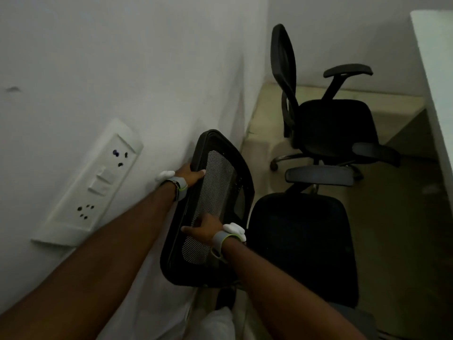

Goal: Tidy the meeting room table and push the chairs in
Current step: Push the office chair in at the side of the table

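Our left hand (190,173) and right hand (204,229) curl round the rim of the chair's mesh backrest (217,185), so we can steer it toward the table (436,60)

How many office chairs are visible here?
2. The near office chair, its mesh backrest held by left hand and right hand; the far office chair beyond it, beside the white table. Others may be hidden.

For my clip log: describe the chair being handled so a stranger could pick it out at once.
Start at the white wall with the socket panel; two black office chairs stand beside it. The one meant is the nearer chair, just right of that panel. Unlike the far chair, which nobody touches, the left hand and right hand hold its mesh backrest.
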